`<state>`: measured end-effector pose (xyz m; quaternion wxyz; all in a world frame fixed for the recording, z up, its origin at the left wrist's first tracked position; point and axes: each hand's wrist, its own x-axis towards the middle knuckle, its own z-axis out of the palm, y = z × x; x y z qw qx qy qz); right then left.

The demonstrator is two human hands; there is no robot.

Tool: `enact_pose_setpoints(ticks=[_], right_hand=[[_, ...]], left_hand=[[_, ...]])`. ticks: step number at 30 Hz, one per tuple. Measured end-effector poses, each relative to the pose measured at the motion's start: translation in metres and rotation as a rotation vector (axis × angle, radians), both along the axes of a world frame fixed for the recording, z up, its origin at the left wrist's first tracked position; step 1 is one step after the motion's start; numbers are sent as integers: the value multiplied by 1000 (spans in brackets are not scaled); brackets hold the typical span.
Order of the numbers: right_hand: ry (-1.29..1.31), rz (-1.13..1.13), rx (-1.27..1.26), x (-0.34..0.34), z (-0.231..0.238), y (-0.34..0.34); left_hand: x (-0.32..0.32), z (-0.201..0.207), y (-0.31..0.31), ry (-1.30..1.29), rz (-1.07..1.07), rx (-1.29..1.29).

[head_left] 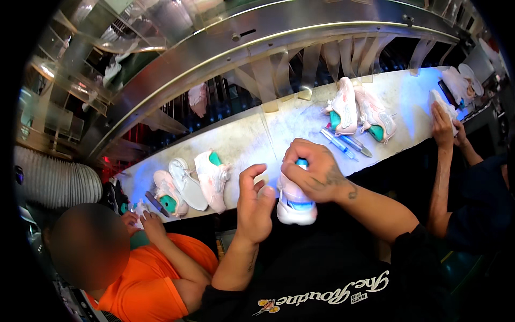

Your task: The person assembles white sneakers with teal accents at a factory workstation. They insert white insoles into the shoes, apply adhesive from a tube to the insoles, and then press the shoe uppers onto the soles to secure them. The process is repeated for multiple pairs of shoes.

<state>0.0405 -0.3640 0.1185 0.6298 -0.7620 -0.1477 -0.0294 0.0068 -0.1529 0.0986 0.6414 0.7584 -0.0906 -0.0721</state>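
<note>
My right hand (315, 170) is wrapped over the upper part of a pale pink sneaker (297, 213), gripping it in front of my chest. The thick white sole end of the sneaker points down toward me, and a blue-lit strip shows on it. My left hand (255, 206) is raised just left of the sneaker, apart from it, with fingers loosely bent and nothing in them. Beyond my right hand, a blue-and-white pen-like tool (338, 144) and a pointed blade-like tool (357, 145) lie on the worktable (289, 122).
Two pink sneakers (343, 107) with green insides stand behind the tools. More pale shoes (212, 180) lie left. A co-worker in orange (161, 273) works at left; another's hand (442, 126) holds a shoe at right. A metal machine with clear strips (263, 80) borders the far side.
</note>
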Motion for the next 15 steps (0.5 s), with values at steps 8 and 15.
enact_pose_setpoints(ticks=[8, 15], right_hand=[[300, -29, -77, 53, -3, -5], [388, -23, 25, 75, -15, -2]], left_hand=[[-34, -38, -7, -467, -61, 323], [-32, -37, -4, -595, -2, 509]])
